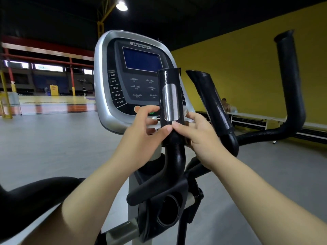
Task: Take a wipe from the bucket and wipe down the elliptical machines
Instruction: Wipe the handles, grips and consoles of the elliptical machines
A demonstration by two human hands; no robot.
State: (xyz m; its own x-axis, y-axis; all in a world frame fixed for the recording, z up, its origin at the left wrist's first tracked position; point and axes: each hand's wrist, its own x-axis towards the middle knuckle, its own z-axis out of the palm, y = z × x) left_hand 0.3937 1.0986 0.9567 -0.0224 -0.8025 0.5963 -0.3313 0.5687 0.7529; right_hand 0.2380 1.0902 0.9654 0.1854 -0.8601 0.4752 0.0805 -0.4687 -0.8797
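One big hall: grey floor (53, 147) all around, yellow wall (247, 76) on the right, wooden court (53, 101) far left, lamp (121, 5) overhead. Near centre, elliptical machine (159, 191) with silver console (106, 68) and blue screen (142, 59). Tall black handle (290, 85) to the right. In front of the console, upright black grip (169, 76) with shiny metal plate (170, 103). Left hand (141, 133) wrapped on the grip's left side, thumb on its front. Right hand (198, 137) clamped from the right, thumb touching the other, fingers pressing a white wipe (185, 111) against the grip's far side.
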